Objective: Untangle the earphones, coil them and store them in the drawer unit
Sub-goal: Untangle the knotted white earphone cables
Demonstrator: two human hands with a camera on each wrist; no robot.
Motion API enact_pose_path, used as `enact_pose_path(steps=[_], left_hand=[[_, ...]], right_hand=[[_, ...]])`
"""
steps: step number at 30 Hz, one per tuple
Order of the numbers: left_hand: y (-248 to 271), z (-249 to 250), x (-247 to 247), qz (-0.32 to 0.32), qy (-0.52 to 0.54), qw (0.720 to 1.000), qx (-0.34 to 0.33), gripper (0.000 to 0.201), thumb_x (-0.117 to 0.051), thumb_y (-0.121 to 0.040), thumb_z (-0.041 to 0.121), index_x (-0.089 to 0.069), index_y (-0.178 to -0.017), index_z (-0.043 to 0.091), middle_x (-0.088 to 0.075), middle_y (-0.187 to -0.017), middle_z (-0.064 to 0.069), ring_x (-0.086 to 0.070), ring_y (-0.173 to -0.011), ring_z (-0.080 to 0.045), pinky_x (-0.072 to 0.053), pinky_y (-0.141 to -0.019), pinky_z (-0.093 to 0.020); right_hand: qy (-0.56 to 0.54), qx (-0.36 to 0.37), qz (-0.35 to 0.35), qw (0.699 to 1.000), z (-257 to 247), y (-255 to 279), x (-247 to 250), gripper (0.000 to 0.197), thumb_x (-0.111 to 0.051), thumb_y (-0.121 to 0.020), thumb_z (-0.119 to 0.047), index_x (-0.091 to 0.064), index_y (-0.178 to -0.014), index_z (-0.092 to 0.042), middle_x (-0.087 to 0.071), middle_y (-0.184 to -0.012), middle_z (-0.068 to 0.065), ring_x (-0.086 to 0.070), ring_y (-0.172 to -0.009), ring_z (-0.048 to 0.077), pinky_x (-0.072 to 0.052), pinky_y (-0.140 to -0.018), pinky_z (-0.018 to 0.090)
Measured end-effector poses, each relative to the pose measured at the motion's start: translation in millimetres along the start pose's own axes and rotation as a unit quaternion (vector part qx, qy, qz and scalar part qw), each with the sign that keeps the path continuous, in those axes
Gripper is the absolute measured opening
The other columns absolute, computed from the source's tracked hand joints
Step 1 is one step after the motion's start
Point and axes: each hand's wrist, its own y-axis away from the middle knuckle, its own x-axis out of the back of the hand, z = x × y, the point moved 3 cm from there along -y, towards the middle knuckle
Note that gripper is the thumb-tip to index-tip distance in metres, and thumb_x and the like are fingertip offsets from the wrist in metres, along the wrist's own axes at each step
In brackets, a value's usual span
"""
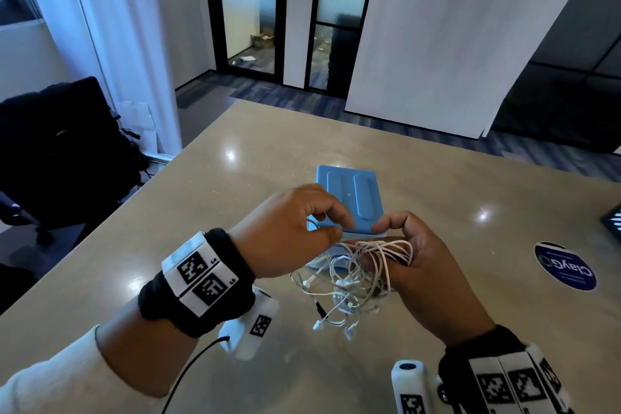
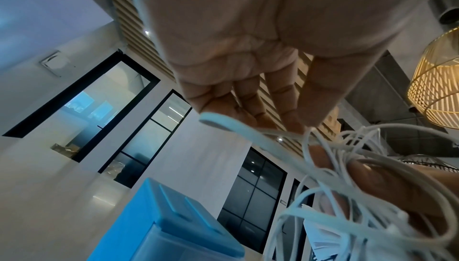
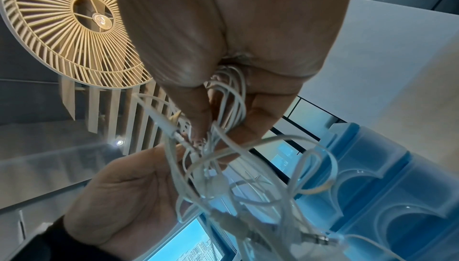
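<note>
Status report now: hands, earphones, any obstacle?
Left hand pinches one strand. Right hand grips earphones, tangled, above table. Drawer unit behind; drawers closed.

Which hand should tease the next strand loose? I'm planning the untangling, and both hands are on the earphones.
Left, probably. The left hand pinches just one strand with its fingers, free to pull. The right hand grips the bundled earphones, anchoring them above the table.

The earphones (image 1: 356,276) hang between both hands above the table (image 1: 470,296), drawer unit (image 1: 349,198) just behind.
</note>
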Motion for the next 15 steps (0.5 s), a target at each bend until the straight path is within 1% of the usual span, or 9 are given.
enact_pose_path(steps=[2,4,6,7,9,11,12,13,15], left_hand=[[1.4,-0.2,2.2,0.012,-0.004,1.0,-0.003,0.014,-0.071,-0.083,0.022,-0.073,-0.09,0.033,-0.062,-0.092,0.014,-0.056,-0.091,-0.005,-0.035,-0.071,-0.007],[3.9,1.4,7.4,0.081,0.034,0.996,-0.019,0.005,-0.069,-0.082,0.021,-0.071,-0.08,0.026,-0.062,-0.082,0.011,-0.057,-0.078,-0.008,-0.036,-0.067,-0.009],[6.6,1.1,12.9,0.153,0.081,0.985,-0.023,0.009,-0.066,-0.083,0.026,-0.07,-0.075,0.022,-0.062,-0.074,0.008,-0.055,-0.067,-0.01,-0.038,-0.063,-0.014],[6.5,0.2,13.9,0.164,0.088,0.982,-0.017,0.01,-0.066,-0.084,0.028,-0.071,-0.077,0.023,-0.062,-0.074,0.008,-0.055,-0.066,-0.01,-0.039,-0.063,-0.015],[3.7,-2.8,10.8,0.121,0.048,0.992,-0.002,0.008,-0.069,-0.085,0.035,-0.075,-0.086,0.03,-0.065,-0.083,0.013,-0.059,-0.078,-0.006,-0.041,-0.069,-0.015],[1.4,-4.0,2.1,0.038,-0.029,0.999,-0.007,0.013,-0.068,-0.087,0.044,-0.075,-0.096,0.037,-0.065,-0.095,0.018,-0.057,-0.096,0.0,-0.043,-0.084,-0.018],[0.9,-3.7,-2.9,0.015,-0.059,0.998,-0.017,0.016,-0.067,-0.087,0.046,-0.074,-0.098,0.038,-0.065,-0.098,0.02,-0.054,-0.101,0.002,-0.043,-0.089,-0.02],[0.3,-3.2,-6.3,0.007,-0.074,0.997,-0.021,0.016,-0.066,-0.087,0.047,-0.074,-0.096,0.037,-0.065,-0.098,0.02,-0.053,-0.101,0.002,-0.043,-0.091,-0.022],[-0.6,-4.0,-7.4,0.013,-0.063,0.998,-0.009,0.015,-0.068,-0.085,0.048,-0.073,-0.088,0.035,-0.066,-0.09,0.019,-0.054,-0.096,0.001,-0.045,-0.087,-0.023]], right_hand=[[0.004,0.003,0.002,1.0,0.1,-0.3,0.8,0.034,-0.074,-0.084,0.007,-0.055,-0.105,-0.012,-0.078,-0.093,0.018,-0.073,-0.072,0.025,-0.058,-0.057,0.032],[0.003,0.008,0.007,1.0,0.0,-0.4,2.1,0.033,-0.074,-0.084,0.008,-0.055,-0.105,-0.01,-0.078,-0.09,0.019,-0.073,-0.071,0.024,-0.059,-0.057,0.032],[0.003,0.013,0.019,1.0,-0.1,-0.5,4.0,0.032,-0.074,-0.083,0.008,-0.056,-0.104,-0.01,-0.076,-0.088,0.021,-0.072,-0.07,0.025,-0.059,-0.058,0.033],[0.0,0.014,0.024,1.0,1.0,-1.0,5.1,0.032,-0.074,-0.083,0.008,-0.056,-0.103,-0.01,-0.075,-0.088,0.021,-0.071,-0.07,0.026,-0.058,-0.058,0.035],[-0.015,0.012,0.024,1.0,2.6,-2.2,5.8,0.033,-0.077,-0.081,0.007,-0.056,-0.101,-0.01,-0.073,-0.088,0.025,-0.068,-0.071,0.03,-0.058,-0.059,0.039],[-0.032,0.009,0.022,0.999,4.5,-4.2,5.2,0.036,-0.083,-0.074,-0.001,-0.058,-0.097,-0.013,-0.071,-0.089,0.028,-0.066,-0.072,0.032,-0.058,-0.061,0.042],[-0.046,0.005,0.018,0.999,5.3,-4.9,4.6,0.036,-0.084,-0.07,-0.005,-0.059,-0.095,-0.015,-0.071,-0.087,0.026,-0.066,-0.073,0.031,-0.058,-0.061,0.042],[-0.06,0.0,0.014,0.998,6.0,-5.2,4.4,0.035,-0.083,-0.068,-0.008,-0.06,-0.094,-0.015,-0.071,-0.086,0.022,-0.065,-0.073,0.03,-0.058,-0.061,0.041],[-0.063,-0.005,0.006,0.998,7.4,-5.2,5.1,0.035,-0.084,-0.07,-0.005,-0.06,-0.094,-0.014,-0.07,-0.085,0.017,-0.063,-0.073,0.029,-0.057,-0.061,0.04]])
